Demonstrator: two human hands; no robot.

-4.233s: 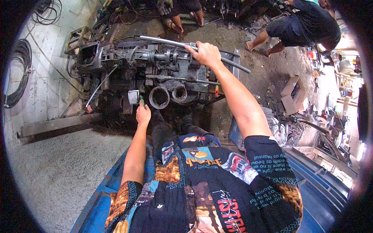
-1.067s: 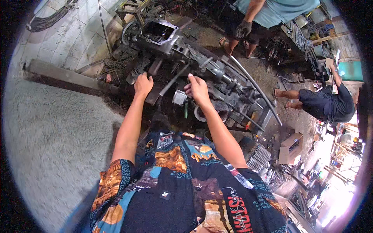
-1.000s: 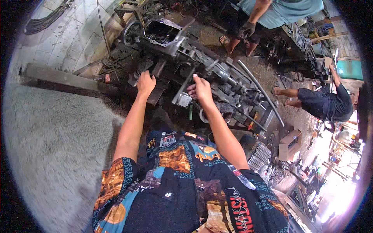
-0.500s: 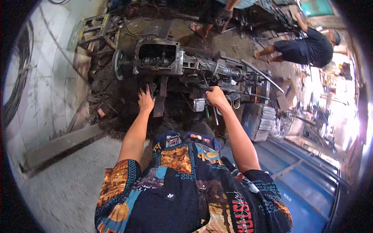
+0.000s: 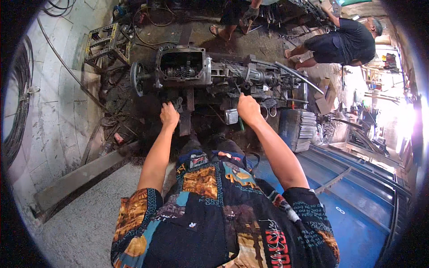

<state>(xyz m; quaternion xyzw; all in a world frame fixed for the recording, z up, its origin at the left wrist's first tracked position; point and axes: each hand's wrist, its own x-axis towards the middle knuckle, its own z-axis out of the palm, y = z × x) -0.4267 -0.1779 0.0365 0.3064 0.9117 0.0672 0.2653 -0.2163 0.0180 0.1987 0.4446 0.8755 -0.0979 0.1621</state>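
Note:
My right hand (image 5: 249, 110) is closed around a rod-like tool with a green grip (image 5: 241, 124). Its dark, thin shaft pokes out above the fist toward the machine. A greasy gearbox assembly (image 5: 208, 71) lies across the view in front of me. Its left housing is uncovered, showing gears (image 5: 181, 71) inside. Below that housing, my left hand (image 5: 169, 115) has curled fingers beside a dark, grimy piece (image 5: 178, 104); what they grip, if anything, is hidden. A small silvery box-shaped part (image 5: 231, 116) sits just left of my right hand.
A wheel-like disc (image 5: 137, 78) stands at the gearbox's left end. Beyond are a metal frame stand (image 5: 107, 44), hoses and two other people. A long beam (image 5: 85, 178) lies at lower left. To the right are a ribbed block (image 5: 304, 131) and blue metal panels (image 5: 353, 196).
My left hand's spread fingers have curled in. My right hand has shifted slightly, still holding the green-gripped tool. The view has moved a little, and the person at right has raised an arm.

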